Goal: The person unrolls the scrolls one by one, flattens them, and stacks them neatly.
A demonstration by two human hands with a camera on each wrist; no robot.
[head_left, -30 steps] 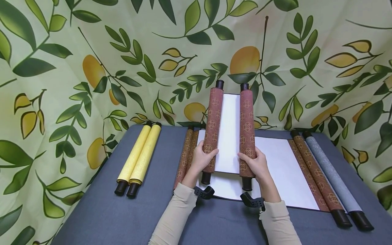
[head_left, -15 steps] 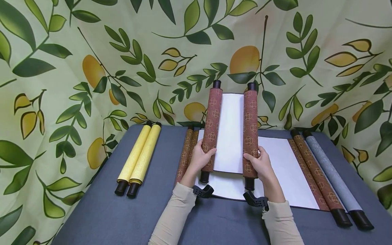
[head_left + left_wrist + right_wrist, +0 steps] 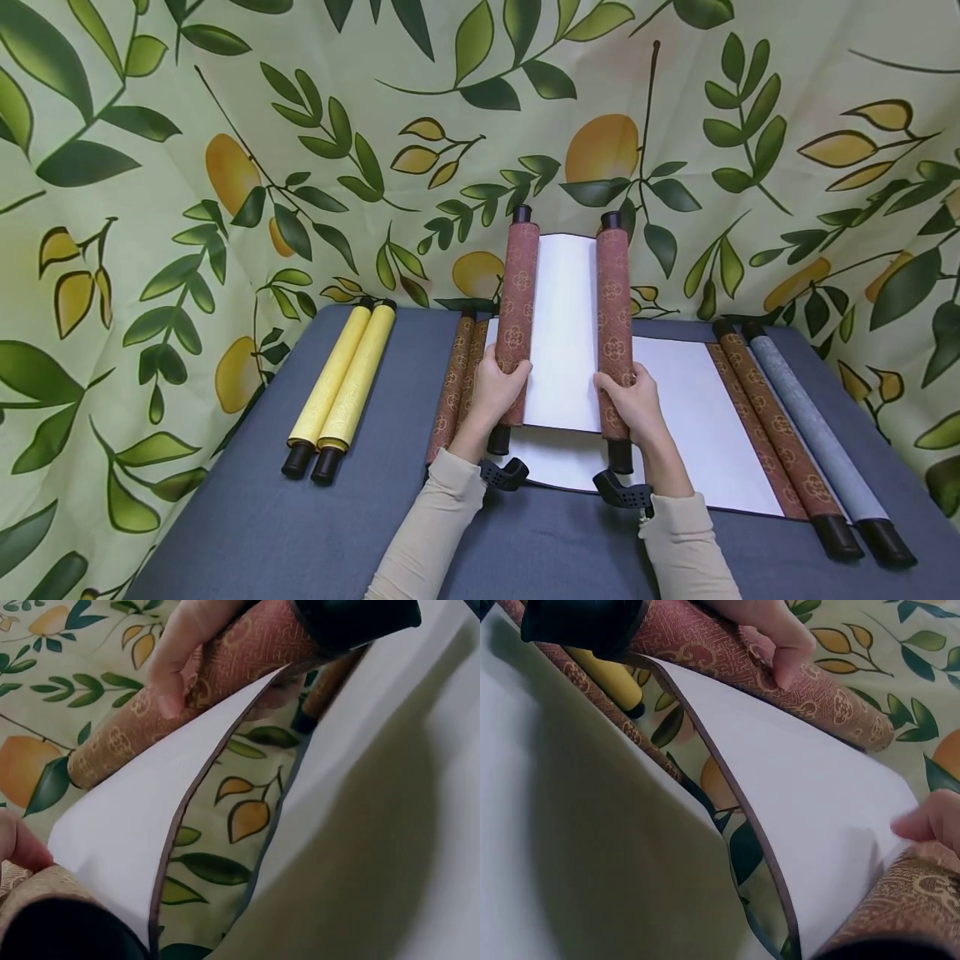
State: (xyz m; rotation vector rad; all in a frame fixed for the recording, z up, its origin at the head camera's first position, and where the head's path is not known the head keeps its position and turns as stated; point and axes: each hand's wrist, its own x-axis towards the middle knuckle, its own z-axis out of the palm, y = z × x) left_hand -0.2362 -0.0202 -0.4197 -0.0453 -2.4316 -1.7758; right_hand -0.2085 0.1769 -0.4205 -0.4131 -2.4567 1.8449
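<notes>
Both hands are full, and neither has to reach: the left hand [image 3: 501, 387] grips the left roll [image 3: 517, 308] of a partly unrolled scroll in reddish-brown cloth with a gold flower pattern, and the right hand [image 3: 633, 396] grips its right roll [image 3: 615, 325]. Each holds its roll low, toward the near black end knob, the thumb on the side facing the gap.

The relation that counts, as I judge it, is between these two rolls. They stand side by side, nearly parallel and apart, with a strip of blank white paper [image 3: 566, 325] joining them. Their long axes run away from the person and tilt upward, so any widening or narrowing of the gap would go sideways, across those axes, each hand governing the roll it already holds.

The scroll is held above the counter [image 3: 247, 533], over the left part of a white paper sheet spread flat [image 3: 690, 417]; the wrist views show backdrop between the two papers' edges, so there they are apart. A pair of yellow patterned rolls [image 3: 330, 392] lies well off on the left hand's side, and a blue-grey roll [image 3: 817, 425] on the right hand's side.
</notes>
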